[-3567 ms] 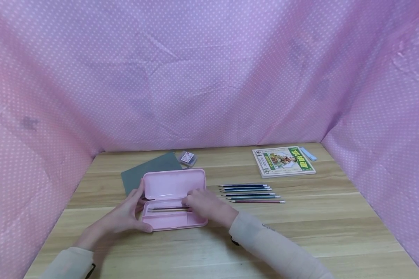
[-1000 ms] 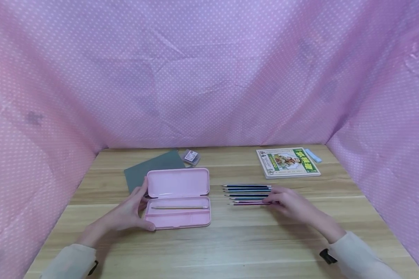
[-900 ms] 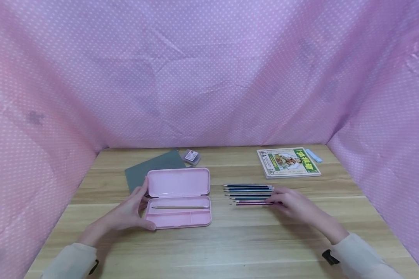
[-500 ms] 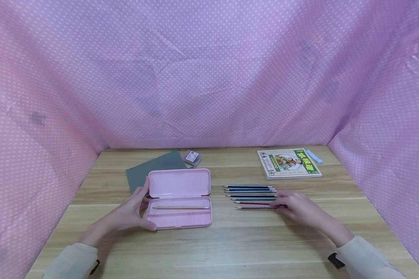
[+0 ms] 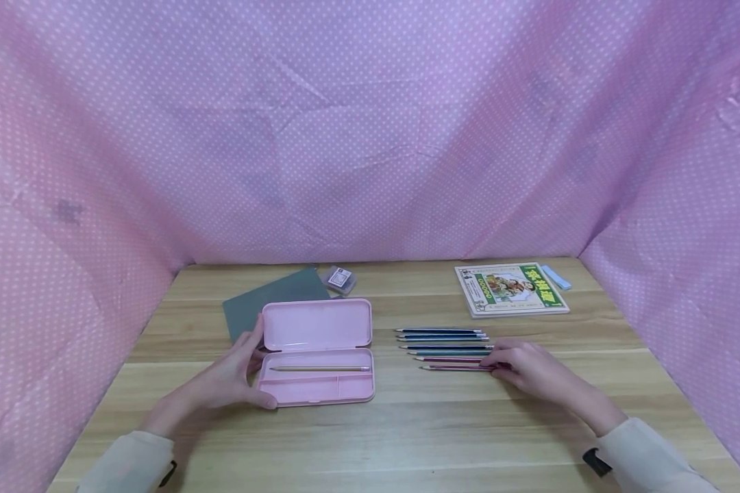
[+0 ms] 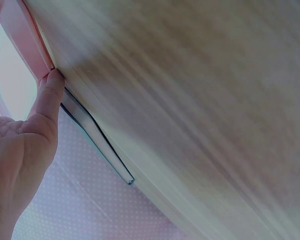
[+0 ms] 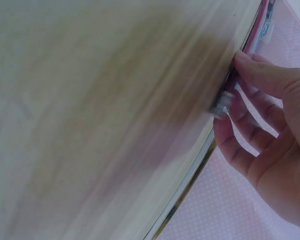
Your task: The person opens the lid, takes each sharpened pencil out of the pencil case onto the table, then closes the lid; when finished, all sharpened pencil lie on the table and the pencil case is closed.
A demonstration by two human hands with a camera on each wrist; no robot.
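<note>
A pink pencil case (image 5: 305, 392) lies with its lid raised, left of the table's middle. One gold-coloured pencil (image 5: 321, 369) rests in its rear compartment. My left hand (image 5: 225, 383) holds the case by its left side, thumb at the front corner and fingers by the lid. To the right, my right hand (image 5: 533, 373) pinches a dark red pencil (image 5: 450, 368) near its eraser end, low over the table. Just behind it lies another red pencil (image 5: 447, 359). Several dark blue and green pencils (image 5: 439, 331) lie in a row farther back. The right wrist view shows the pencil's end (image 7: 222, 104) between thumb and fingers.
Behind the case lies a grey-green flat notebook-like thing (image 5: 271, 298), partly covered by the lid. Next to it is a small clear box (image 5: 340, 279) with a label. A picture book (image 5: 508, 291) lies back right, with a light blue strip (image 5: 556, 276) beside it.
My right hand has left the pencil case; a red pencil now lies outside at the row's front. In the last second that hand drew it slightly forward and right. The left hand stays.
</note>
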